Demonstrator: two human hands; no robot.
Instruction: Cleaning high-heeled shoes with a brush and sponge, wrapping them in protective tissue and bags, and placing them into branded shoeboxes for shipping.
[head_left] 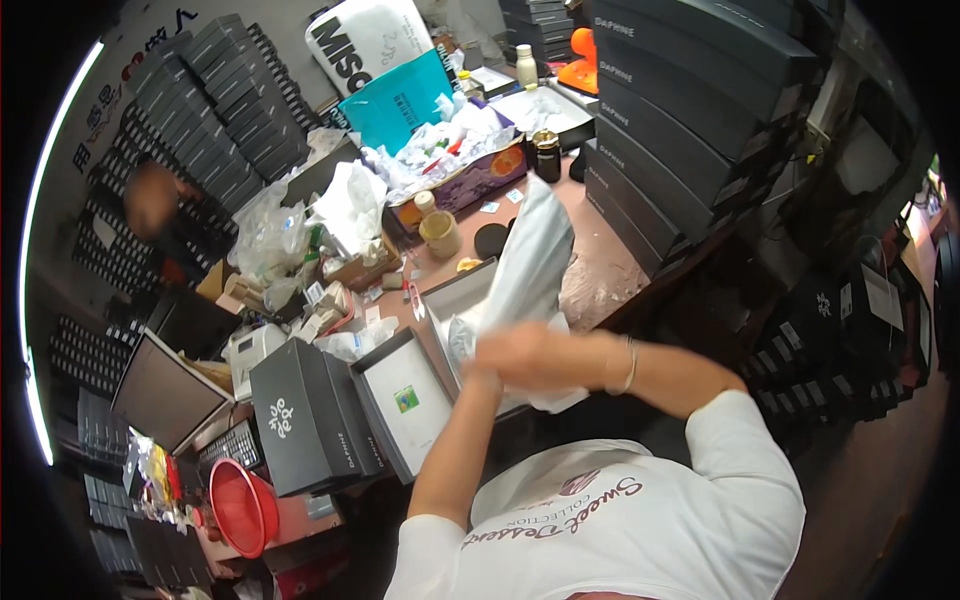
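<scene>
In front of my body my two hands meet at the lower end of a long white paper-wrapped bundle (530,255), which tilts up and away over an open grey shoebox (445,297). My right hand (545,357), with a bracelet at the wrist, is closed on the paper and somewhat blurred. It partly covers my left hand (483,377), whose fingers are hidden. What the paper wraps does not show. Left of the shoebox lies a box lid (420,430), white inside, with a small green and yellow label.
A closed dark shoebox (305,415) stands left of the lid. Tall stacks of dark shoeboxes (690,110) rise at the right. Farther back are a purple carton (465,185) of crumpled paper, jars (440,235) and plastic bags. A red basket (243,508) sits lower left; a person (165,215) is beyond.
</scene>
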